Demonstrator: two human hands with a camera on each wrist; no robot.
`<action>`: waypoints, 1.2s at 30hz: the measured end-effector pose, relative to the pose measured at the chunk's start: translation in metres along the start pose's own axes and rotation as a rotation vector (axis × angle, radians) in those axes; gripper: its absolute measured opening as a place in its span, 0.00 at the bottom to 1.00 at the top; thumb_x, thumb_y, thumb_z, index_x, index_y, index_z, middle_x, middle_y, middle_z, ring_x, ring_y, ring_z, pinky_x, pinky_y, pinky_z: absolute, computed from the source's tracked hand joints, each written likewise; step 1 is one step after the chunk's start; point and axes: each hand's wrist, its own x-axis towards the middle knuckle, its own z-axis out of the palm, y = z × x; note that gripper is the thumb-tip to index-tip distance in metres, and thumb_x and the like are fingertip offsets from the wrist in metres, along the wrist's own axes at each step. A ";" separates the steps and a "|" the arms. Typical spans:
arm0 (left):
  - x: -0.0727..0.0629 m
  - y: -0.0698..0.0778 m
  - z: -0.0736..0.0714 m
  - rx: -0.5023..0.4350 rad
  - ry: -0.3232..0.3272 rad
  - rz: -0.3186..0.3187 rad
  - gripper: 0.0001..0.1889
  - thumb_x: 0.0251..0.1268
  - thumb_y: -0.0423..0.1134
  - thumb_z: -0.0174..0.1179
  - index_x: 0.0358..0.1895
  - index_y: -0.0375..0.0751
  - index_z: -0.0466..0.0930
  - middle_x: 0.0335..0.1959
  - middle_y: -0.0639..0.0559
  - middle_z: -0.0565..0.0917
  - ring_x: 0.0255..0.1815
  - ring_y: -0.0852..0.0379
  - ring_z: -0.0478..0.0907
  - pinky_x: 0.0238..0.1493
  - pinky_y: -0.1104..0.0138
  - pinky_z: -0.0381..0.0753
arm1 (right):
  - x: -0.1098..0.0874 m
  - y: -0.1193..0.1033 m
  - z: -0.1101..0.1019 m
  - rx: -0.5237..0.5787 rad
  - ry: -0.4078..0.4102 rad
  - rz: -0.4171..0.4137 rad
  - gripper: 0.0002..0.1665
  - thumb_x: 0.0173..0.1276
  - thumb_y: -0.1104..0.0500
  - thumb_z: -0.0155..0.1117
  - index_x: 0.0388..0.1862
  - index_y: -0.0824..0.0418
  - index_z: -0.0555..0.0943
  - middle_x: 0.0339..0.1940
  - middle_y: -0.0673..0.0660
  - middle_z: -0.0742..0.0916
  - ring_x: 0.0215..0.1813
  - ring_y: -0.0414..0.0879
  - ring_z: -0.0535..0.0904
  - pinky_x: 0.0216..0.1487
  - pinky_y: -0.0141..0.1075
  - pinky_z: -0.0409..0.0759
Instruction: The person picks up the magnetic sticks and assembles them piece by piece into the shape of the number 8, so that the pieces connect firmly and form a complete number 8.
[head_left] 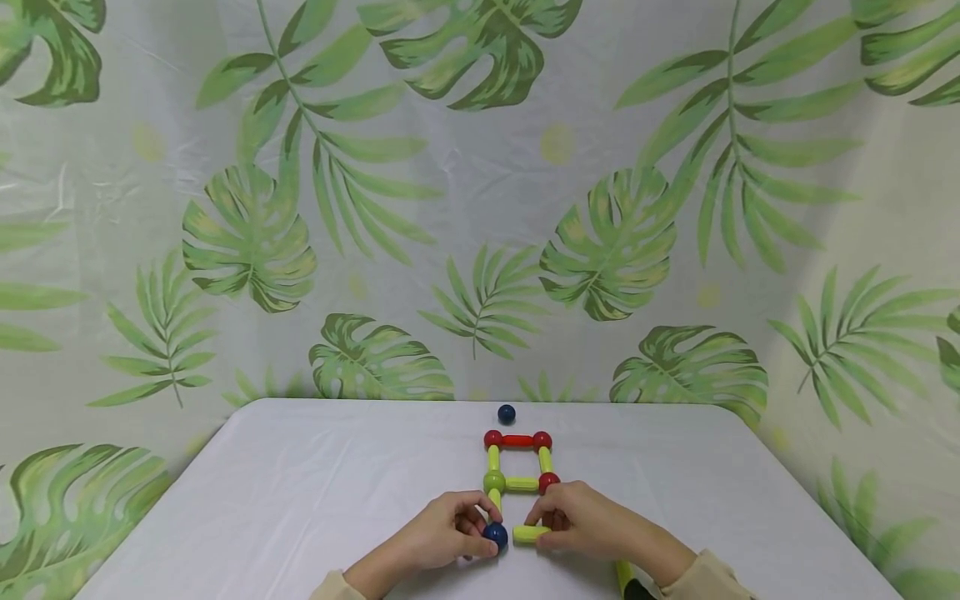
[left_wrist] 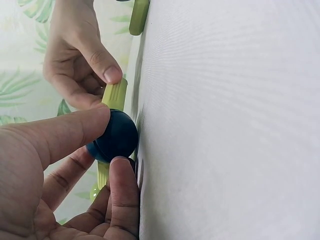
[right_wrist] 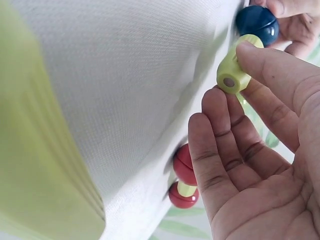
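Observation:
My left hand (head_left: 442, 529) pinches a dark blue ball (head_left: 496, 535) between thumb and fingers, low over the white table. A yellow-green magnetic rod (head_left: 528, 534) is gripped by my right hand (head_left: 585, 521), just right of the ball. In the right wrist view a metal disc shows in the near end of the rod (right_wrist: 231, 72). Behind the hands lies a square of rods with red balls (head_left: 542, 440) and a green ball (head_left: 494, 482) at its corners. From the green ball another yellow-green rod (head_left: 495, 500) runs down toward the blue ball.
A second dark blue ball (head_left: 507, 414) sits near the table's far edge. Another yellow-green rod (head_left: 625, 573) lies beside my right forearm, partly cut off by the frame's bottom. A leaf-patterned curtain (head_left: 480, 208) hangs behind the white table (head_left: 300, 467).

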 end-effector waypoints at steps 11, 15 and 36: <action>0.000 -0.001 -0.004 0.021 -0.040 0.017 0.12 0.67 0.37 0.76 0.50 0.47 0.86 0.35 0.57 0.81 0.31 0.64 0.75 0.31 0.74 0.76 | 0.004 -0.003 0.003 0.021 -0.019 -0.013 0.08 0.70 0.57 0.78 0.46 0.55 0.92 0.31 0.42 0.81 0.32 0.32 0.74 0.37 0.26 0.76; 0.001 -0.001 -0.004 0.019 -0.044 0.017 0.13 0.66 0.37 0.76 0.50 0.47 0.86 0.35 0.57 0.81 0.31 0.63 0.76 0.32 0.74 0.77 | 0.005 -0.002 0.003 0.019 -0.022 -0.009 0.08 0.70 0.58 0.78 0.46 0.55 0.91 0.31 0.41 0.82 0.32 0.31 0.74 0.37 0.26 0.76; 0.000 -0.002 -0.003 0.003 -0.027 0.009 0.13 0.66 0.33 0.75 0.50 0.45 0.86 0.35 0.54 0.81 0.31 0.60 0.75 0.31 0.73 0.76 | 0.003 -0.003 0.004 0.035 -0.038 0.010 0.08 0.71 0.57 0.77 0.47 0.54 0.91 0.30 0.42 0.82 0.31 0.32 0.75 0.36 0.26 0.76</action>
